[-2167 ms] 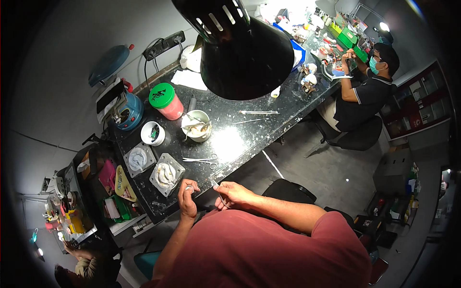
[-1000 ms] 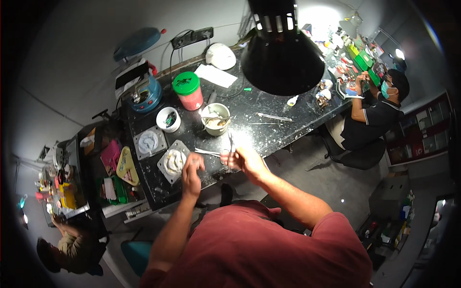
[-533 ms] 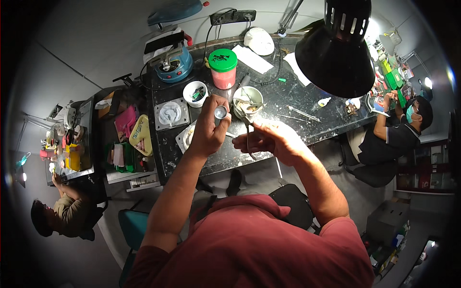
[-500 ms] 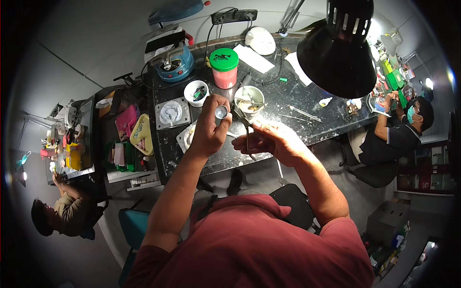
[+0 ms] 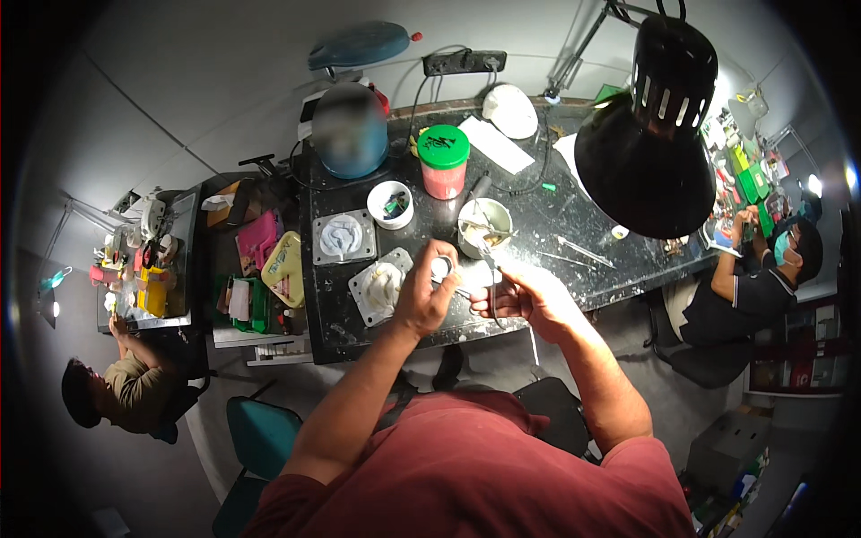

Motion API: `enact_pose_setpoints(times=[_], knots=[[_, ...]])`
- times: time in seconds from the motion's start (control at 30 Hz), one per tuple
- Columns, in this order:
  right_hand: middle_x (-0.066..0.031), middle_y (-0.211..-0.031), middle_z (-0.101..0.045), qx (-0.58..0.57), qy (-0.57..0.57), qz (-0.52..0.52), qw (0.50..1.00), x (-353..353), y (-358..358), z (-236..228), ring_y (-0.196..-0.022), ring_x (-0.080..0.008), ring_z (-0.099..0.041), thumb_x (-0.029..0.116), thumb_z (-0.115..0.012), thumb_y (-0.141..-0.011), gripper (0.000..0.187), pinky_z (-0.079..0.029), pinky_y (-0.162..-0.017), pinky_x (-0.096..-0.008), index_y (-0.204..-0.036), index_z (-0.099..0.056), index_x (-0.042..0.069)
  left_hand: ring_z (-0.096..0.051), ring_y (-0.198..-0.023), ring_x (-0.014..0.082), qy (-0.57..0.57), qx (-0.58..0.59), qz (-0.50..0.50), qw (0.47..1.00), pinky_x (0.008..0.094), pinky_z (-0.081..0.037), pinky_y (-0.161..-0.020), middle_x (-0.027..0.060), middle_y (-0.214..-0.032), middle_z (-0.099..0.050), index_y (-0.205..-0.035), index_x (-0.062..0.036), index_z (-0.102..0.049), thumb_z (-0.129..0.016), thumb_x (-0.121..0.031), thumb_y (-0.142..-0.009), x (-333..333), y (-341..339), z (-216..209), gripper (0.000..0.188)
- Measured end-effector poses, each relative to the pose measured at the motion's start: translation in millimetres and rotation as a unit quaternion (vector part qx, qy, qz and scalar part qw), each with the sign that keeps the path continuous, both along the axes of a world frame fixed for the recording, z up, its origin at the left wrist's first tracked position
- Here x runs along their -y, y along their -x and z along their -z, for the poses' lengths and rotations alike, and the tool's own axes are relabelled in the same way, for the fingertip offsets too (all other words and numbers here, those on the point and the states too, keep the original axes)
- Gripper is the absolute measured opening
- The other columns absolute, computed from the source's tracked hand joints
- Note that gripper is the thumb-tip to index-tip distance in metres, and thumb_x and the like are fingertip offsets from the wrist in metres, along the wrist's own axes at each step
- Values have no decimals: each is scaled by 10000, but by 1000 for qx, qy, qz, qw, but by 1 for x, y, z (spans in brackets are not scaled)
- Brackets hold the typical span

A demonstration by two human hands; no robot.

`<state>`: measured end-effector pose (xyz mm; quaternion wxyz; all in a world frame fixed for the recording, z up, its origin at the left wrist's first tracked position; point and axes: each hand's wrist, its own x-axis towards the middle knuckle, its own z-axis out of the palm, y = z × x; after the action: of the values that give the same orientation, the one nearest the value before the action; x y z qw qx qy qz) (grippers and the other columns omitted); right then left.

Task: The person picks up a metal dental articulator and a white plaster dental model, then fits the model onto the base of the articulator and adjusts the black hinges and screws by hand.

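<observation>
Head view: over the near side of the surface (image 5: 345, 330), the left hand (image 5: 425, 300) curls around a small round pale piece (image 5: 440, 267), probably light and stiff, best pinched by its rim; the right hand (image 5: 536, 300), fingers loosely bent, holds a slim metal tool (image 5: 493, 296), likely slick, best gripped mid-length

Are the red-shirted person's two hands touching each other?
Apart. The head view shows it: a narrow gap separates the left hand from the right hand's fingers.
</observation>
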<state>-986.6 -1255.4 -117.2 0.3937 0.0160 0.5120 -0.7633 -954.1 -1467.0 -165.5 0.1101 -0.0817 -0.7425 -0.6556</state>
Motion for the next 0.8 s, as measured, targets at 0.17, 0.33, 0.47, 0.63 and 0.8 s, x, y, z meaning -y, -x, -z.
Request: enact_pose_setpoints(times=[0.17, 0.33, 0.47, 0.63, 0.8], knots=[[-171, -1020, -717, -52, -51, 53, 996, -7, -5, 22, -922, -245, -707, 410, -496, -1002, 468, -545, -823, -351, -1193, -597, -6, -486, -794, 97, -21, 48, -9, 999, 257, -426, -753, 20, -869, -511, -1009, -47, -491, -573, -109, -929, -15, -29, 28, 130], [-152, -1028, -720, 7, -59, 18, 998, -10, -12, 30, -930, -229, -704, 442, -479, -1003, 492, -533, -825, -322, -1181, -612, 3, -501, -806, 118, -22, 58, -41, 997, 275, -432, -767, 34, -877, -512, -1012, -45, -482, -575, -103, -925, -11, -42, 40, 140], [-174, -1042, -713, 3, -55, 8, 998, -5, -11, 26, -944, -249, -704, 440, -492, -999, 505, -537, -839, -333, -1196, -589, -14, -514, -805, 123, -43, 61, -61, 995, 279, -441, -760, 43, -874, -526, -1030, -37, -490, -580, -123, -926, -8, -43, 37, 162], [-217, -1087, -691, -25, -31, -12, 999, 2, 3, 28, -946, -288, -704, 416, -500, -1002, 509, -553, -869, -373, -1242, -531, -31, -496, -782, 113, -41, 30, -79, 996, 269, -431, -735, 39, -859, -505, -1012, -33, -480, -567, -92, -928, -2, -26, 36, 134], [-273, -1074, -671, 3, 14, 19, 1000, 3, 6, 33, -944, -352, -704, 325, -547, -994, 453, -584, -846, -421, -1286, -433, -2, -503, -792, 123, -77, 50, -69, 993, 275, -434, -743, 44, -864, -510, -1011, -33, -479, -563, -101, -926, -6, -15, 33, 137]])
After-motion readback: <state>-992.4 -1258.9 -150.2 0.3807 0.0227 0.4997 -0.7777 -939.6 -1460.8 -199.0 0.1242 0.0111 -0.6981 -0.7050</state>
